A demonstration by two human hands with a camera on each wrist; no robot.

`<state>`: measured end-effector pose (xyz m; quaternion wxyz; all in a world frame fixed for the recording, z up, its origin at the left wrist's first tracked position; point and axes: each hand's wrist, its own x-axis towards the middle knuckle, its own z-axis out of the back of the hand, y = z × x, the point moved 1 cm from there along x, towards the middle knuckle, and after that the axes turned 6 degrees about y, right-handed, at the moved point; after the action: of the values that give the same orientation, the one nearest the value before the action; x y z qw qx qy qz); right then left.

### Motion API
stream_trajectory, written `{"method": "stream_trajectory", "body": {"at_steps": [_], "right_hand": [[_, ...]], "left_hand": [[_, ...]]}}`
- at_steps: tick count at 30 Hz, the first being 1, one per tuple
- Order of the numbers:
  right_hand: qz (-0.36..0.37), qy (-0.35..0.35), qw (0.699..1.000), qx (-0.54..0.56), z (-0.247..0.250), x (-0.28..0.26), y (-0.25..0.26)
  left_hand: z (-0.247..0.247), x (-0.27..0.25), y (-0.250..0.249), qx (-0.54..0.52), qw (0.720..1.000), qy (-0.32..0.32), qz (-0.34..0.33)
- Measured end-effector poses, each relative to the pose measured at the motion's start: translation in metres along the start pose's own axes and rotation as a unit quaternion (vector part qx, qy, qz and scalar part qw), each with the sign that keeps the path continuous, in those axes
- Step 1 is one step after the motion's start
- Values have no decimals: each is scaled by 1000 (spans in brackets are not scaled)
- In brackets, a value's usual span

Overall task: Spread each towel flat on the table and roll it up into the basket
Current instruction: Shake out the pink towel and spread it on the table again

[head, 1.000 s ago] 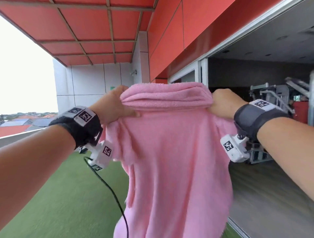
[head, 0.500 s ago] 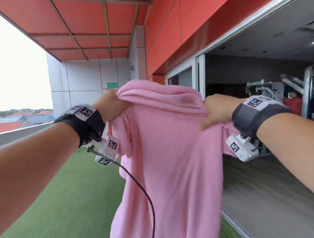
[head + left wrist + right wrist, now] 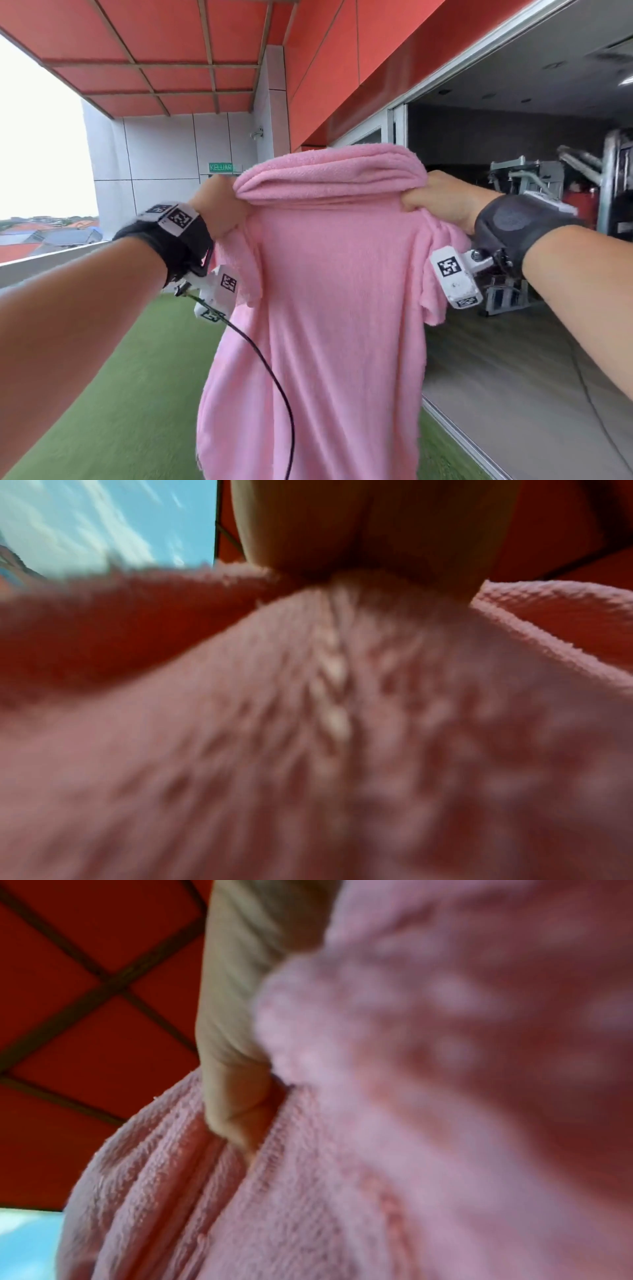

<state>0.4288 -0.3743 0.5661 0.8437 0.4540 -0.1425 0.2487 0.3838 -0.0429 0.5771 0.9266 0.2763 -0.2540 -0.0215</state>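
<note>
Towel (image 3: pixel 329 308) hung mid-frame in the air, not yet on any table, its top edge bunched into a thick fold. Left hand (image 3: pixel 219 205) and right hand (image 3: pixel 442 200) each pinched that edge. A moment earlier the right fingers had loosened; now they clenched again, so spreading looked imminent. Neither table nor basket showed.

Red panelled ceiling (image 3: pixel 147 44), grey tiled wall (image 3: pixel 164 150), green turf (image 3: pixel 113 394), open sliding door (image 3: pixel 394 126), gym machines (image 3: pixel 524 178) inside

right hand (image 3: pixel 236 1042) grips pink towel (image 3: pixel 342 1177) | red panelled ceiling (image 3: pixel 85 1001) behind
</note>
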Motion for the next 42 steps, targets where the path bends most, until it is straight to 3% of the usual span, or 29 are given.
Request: {"method": "stream_trajectory", "body": {"at_steps": [2,4,7,9,15,22,32,42], "right_hand": [[-5,86,995,-40,3,-3,-4],[-19,139,972,-187,3,-9,-8],[-20,79,891,-446,9,-11,-14],[-19,40,866,-497,12,-14,-12],[-45,-41,849,-525,49,-36,-20],[-101,-120,828,-538,103,-80,-18],[-254,-170,746,-592,155,-217,-16],[-362,-119,705,-598,177,-354,-67]], "left_hand": [[1,-2,4,-20,999,-40,0],[8,-8,0,-83,996,-8,17],[-4,-4,-7,-158,987,24,-11],[-12,-2,-20,-143,989,39,-10],[8,-2,-54,-173,983,-45,30],[49,6,-88,-241,958,-139,76],[68,-19,-173,-350,925,-136,-60],[76,-89,-288,-434,879,-62,-187]]}}
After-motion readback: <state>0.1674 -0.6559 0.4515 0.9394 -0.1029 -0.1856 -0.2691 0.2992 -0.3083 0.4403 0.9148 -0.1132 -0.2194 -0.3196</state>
